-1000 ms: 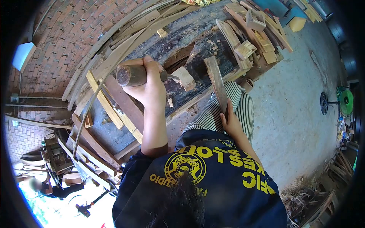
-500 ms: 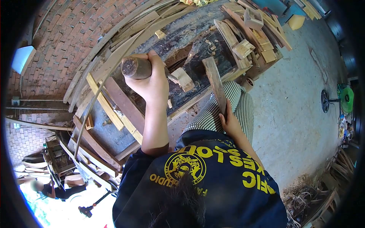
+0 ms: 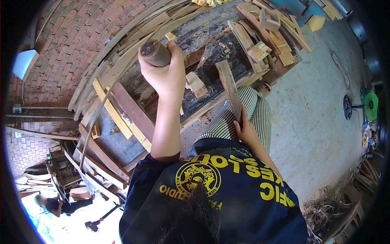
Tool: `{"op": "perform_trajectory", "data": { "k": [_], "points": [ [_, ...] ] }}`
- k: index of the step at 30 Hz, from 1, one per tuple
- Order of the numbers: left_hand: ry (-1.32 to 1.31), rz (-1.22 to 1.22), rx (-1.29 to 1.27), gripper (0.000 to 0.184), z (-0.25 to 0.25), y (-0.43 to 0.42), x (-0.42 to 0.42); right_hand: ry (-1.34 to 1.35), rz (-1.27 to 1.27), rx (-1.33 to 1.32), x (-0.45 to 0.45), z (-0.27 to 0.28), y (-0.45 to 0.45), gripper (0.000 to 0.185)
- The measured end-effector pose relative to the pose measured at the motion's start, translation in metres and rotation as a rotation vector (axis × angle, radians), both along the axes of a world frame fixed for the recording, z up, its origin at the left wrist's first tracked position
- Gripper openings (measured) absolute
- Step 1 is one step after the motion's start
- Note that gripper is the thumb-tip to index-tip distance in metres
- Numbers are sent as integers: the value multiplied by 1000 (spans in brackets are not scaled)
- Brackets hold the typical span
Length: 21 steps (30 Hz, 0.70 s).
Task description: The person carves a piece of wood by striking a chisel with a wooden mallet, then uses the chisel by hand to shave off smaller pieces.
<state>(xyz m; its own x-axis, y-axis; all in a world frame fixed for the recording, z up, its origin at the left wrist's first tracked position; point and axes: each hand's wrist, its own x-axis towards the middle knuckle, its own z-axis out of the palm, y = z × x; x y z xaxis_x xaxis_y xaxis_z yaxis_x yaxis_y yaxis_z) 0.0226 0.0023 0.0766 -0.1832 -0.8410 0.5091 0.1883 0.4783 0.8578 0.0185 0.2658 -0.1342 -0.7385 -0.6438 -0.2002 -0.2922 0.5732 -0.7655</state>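
Observation:
My left hand [image 3: 168, 71] is closed round a thick, round wooden handle [image 3: 155, 53], its dark, worn butt end facing up towards me. Whatever lies at the handle's other end is hidden behind the fist. Just right of that hand, a small pale wooden block [image 3: 197, 85] with a rough, cut side sits on the dark bench top [image 3: 221, 51]. My right hand [image 3: 242, 126] grips the near end of a long, flat wooden bar [image 3: 229, 87]. The bar slants up and away over my striped trouser leg, its far end by the bench edge.
Stacked planks and offcuts [image 3: 260, 53] lie on the bench's right end. Long boards [image 3: 132, 107] lean at the left, beside a brick wall [image 3: 85, 36]. A green fan [image 3: 369, 105] stands far right. Another person [image 3: 61, 205] is at the lower left.
My left hand has moved up and slightly right with the wooden handle, away from the small block. My right hand and the bar have barely moved. The other person has shifted slightly.

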Motion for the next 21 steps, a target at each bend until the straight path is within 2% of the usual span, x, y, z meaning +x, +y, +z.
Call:
{"op": "perform_trajectory", "data": {
  "k": [4, 6, 10, 13, 15, 21],
  "points": [
    [-7, 3, -69, 18, -1, -2, -5, -5, -4, 1, 0, -2, 1, 76],
    [-70, -18, -4, 26, 0, -4, -5, -18, -6, -29, 1, -1, 2, 76],
    [-40, 43, -84, 21, 3, -6, -8, 26, 8, -60, 1, -7, 5, 76],
    [-28, 52, -75, 21, -2, -7, -7, 7, 9, -35, 1, -4, 6, 77],
    [-76, 37, -82, 28, -6, -6, -4, -15, 2, -25, 1, -2, 5, 77],
    [-36, 19, -72, 27, -5, 7, -4, -5, 0, -29, 2, -3, 2, 76]
  ]
}}
